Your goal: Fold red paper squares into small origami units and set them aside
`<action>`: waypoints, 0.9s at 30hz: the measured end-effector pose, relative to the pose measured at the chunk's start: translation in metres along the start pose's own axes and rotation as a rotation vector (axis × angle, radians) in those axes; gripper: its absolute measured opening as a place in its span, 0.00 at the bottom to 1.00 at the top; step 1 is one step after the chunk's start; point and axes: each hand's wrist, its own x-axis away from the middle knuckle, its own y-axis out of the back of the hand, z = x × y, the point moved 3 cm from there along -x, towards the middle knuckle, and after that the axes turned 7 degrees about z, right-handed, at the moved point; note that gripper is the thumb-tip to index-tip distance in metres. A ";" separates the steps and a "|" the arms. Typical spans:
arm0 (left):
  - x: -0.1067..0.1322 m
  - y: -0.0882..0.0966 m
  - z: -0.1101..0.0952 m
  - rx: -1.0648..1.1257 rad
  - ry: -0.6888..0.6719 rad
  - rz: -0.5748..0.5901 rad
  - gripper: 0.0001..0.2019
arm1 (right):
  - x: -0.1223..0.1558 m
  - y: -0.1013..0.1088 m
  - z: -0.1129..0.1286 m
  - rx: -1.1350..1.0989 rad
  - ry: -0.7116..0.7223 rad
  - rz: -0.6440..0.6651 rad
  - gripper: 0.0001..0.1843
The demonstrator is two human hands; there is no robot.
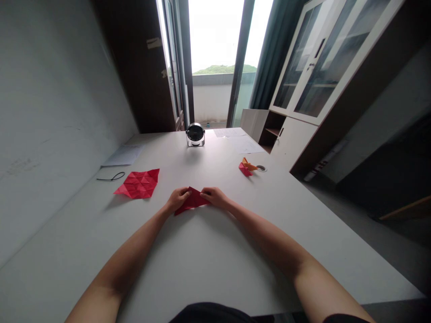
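Observation:
Between my hands, low over the white table (205,251), is a folded piece of red paper (192,202) with a peak at its top. My left hand (178,198) pinches its left side, thumb on the near face. On the opposite side, my right hand (215,196) grips the right edge with thumb and fingers together. The fingertips behind the paper are hidden. To the left lies a creased, unfolded sheet of red paper (139,184), touched by neither hand.
A folded orange paper figure (249,165) and a red one (245,169) sit at the right, beside a round cable hole (261,168). A small round fan (195,133) stands at the back. A black cable tie (112,177) and white papers (123,155) lie at the left.

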 end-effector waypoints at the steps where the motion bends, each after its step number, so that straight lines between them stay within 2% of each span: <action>1: 0.000 0.000 0.000 -0.007 0.002 0.003 0.17 | 0.000 0.000 0.000 0.002 -0.006 0.001 0.15; 14: -0.002 0.004 0.001 -0.107 -0.045 -0.019 0.15 | 0.002 0.002 0.007 0.044 -0.009 0.003 0.13; 27: -0.001 0.003 0.001 -0.082 -0.016 -0.008 0.15 | 0.002 0.002 0.009 0.058 0.009 0.005 0.13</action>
